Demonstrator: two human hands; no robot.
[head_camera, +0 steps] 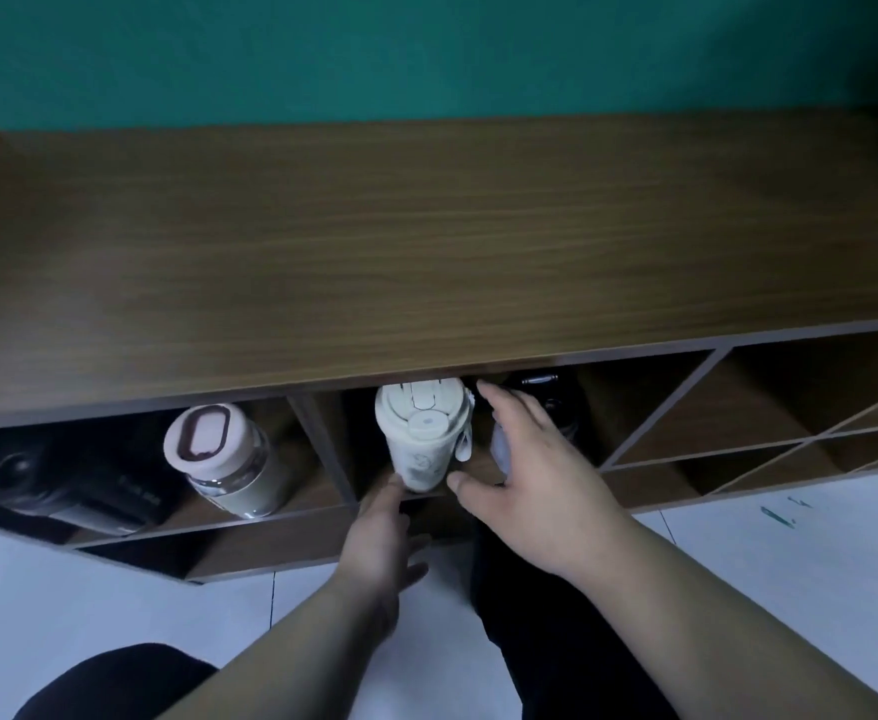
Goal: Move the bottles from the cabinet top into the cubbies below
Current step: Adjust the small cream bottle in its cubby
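Down at the bottom you can see dark knees (114, 683) over a white tile floor (790, 553). Both forearms reach toward the cubbies. The left hand (379, 537) is loosely spread, fingertips right at the base of the cream bottle (422, 433). The right hand (530, 470) is spread wide too, thumb just beside the bottle's base, fingers going past its right side, so nothing's actually gripped. That bottle stands upright in the middle cubby, with a black bottle (551, 402) behind the right hand. The left cubby holds a pink-lidded clear bottle (229, 454) and another black one (62, 480). Above that, the wooden cabinet top (426, 241), then a teal wall (426, 49).
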